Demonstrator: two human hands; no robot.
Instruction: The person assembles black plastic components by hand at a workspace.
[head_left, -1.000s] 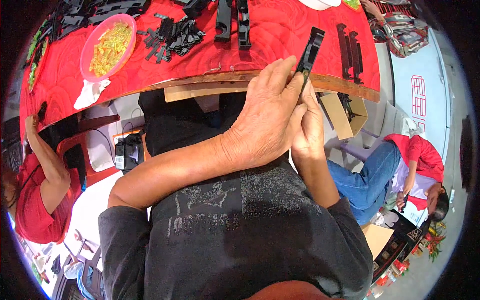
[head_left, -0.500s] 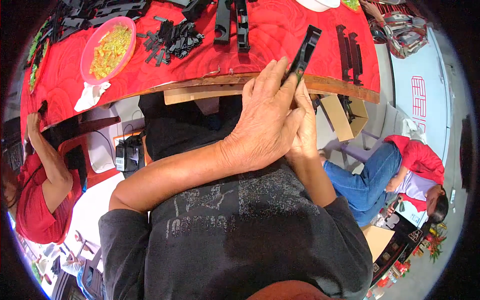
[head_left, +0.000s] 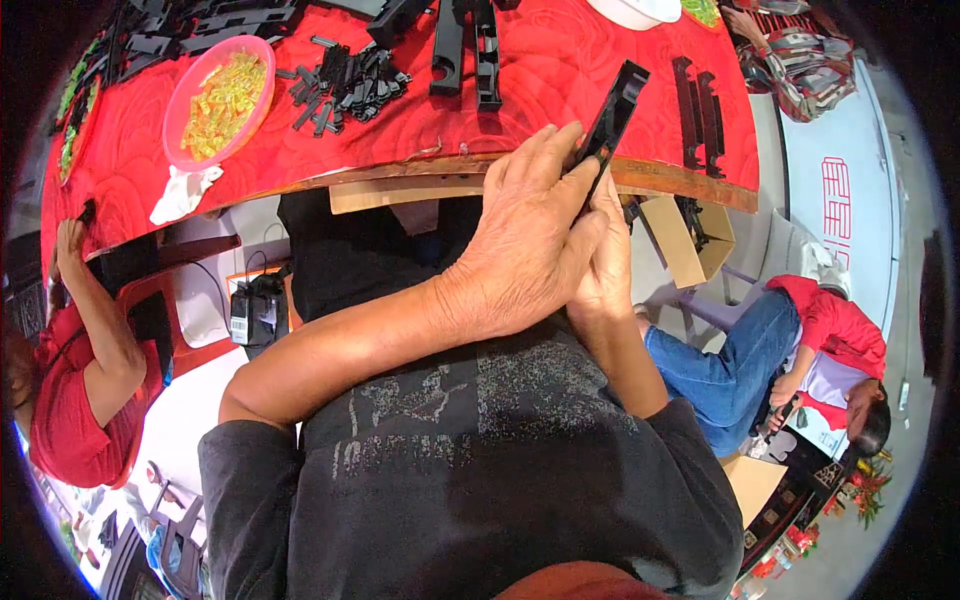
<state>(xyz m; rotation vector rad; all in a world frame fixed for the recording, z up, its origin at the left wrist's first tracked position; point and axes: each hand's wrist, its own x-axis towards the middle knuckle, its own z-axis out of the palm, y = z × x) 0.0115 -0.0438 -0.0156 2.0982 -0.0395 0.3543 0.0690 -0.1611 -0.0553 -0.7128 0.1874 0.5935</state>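
Note:
A long, narrow black plastic part slants up and to the right from between my two hands, over the front edge of the red-covered table. My left hand lies across it, fingers closed around its lower end and thumb pressed over the right hand. Below and to the right, my right hand grips the same part from underneath; the left hand hides most of its fingers. The part's lower end is covered by both hands.
A pink bowl of small yellow translucent pieces stands at left, beside a pile of small black clips. Long black parts lie ahead, another pair at right. An open carton sits below the edge. People sit on both sides.
The black part has shifted slightly right and down, and turned a little, still held in both hands. At right, the seated person's hands have moved together around a dark object.

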